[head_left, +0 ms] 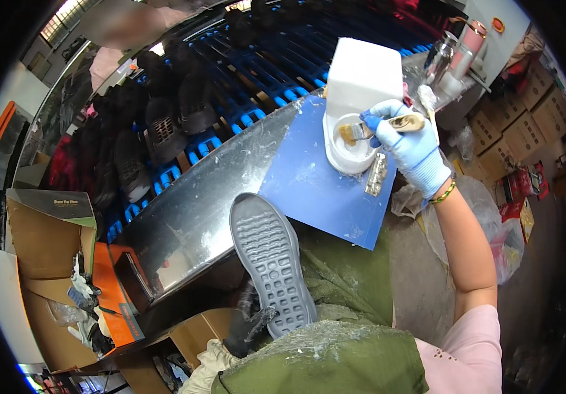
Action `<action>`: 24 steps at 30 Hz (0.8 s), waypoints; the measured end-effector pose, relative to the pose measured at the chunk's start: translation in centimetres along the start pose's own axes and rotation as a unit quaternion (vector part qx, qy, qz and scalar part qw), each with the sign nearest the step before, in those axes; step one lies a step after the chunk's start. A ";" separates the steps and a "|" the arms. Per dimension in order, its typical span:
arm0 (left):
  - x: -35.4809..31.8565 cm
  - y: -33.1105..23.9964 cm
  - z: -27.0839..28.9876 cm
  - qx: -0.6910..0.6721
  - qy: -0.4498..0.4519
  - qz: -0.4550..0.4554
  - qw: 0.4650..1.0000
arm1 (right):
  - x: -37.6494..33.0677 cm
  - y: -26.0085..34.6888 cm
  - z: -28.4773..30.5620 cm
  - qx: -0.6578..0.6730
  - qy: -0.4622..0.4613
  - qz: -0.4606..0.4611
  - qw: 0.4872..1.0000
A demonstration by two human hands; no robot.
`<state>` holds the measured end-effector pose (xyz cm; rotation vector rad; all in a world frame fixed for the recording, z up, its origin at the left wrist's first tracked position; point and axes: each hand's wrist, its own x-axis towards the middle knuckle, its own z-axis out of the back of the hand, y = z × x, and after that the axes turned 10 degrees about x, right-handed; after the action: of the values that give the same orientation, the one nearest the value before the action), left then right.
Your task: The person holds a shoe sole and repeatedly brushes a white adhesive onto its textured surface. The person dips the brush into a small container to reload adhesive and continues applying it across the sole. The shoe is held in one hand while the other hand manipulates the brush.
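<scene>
up at the bench edge, the right hand, in a pale blue glove, has its fingers curled and pressed together around the handle of a small brush, and the bristle end sits down inside the round mouth of a white glue tub. that tub stands on a blue sheet laid over the smeared metal bench top, with a small metal strip lying just beside it.

down in the lap, a dark shoe lies sole up, grey treaded bottom facing the camera, toe end pointing toward the bench, resting on a green apron. the left hand wears a dark glove and sits at the heel end, tucked low under the shoe; whether those fingers are spread or clamped, i cannot tell, they're mostly hidden.

so, by my reading, this is the loading step: brush dipping for adhesive, shoe waiting, sole bare of any wet sheen i can make out. the next move looks like carrying that brush from tub to shoe, well apart from each other, so it calls for a wiped, not dripping, brush and a steady left-hand hold that keeps the sole level.

beyond the bench, rows of dark shoes ride on a blue slatted conveyor, and open cardboard boxes stand at the left.
</scene>
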<state>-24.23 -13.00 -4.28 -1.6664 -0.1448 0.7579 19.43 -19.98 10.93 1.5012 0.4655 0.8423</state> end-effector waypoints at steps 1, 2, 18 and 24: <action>0.8 2.3 0.5 -0.089 0.033 0.023 0.995 | -0.6 -0.8 0.4 -0.053 -0.003 0.020 0.998; 1.7 4.7 0.7 -0.179 0.064 0.051 0.981 | -0.8 -1.9 0.8 -0.109 -0.014 0.029 0.994; 6.3 -1.3 -4.2 -0.608 0.217 -0.030 0.763 | -6.9 -5.5 -5.9 0.419 -0.005 -0.216 0.882; 5.0 -3.3 -3.6 -0.565 0.127 0.032 0.814 | -2.9 -8.2 -16.8 0.202 -0.007 -0.198 0.959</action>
<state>-17.36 -12.74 -3.02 -2.9064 -0.4064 0.4746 6.78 -9.69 1.29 1.7022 0.9361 0.4331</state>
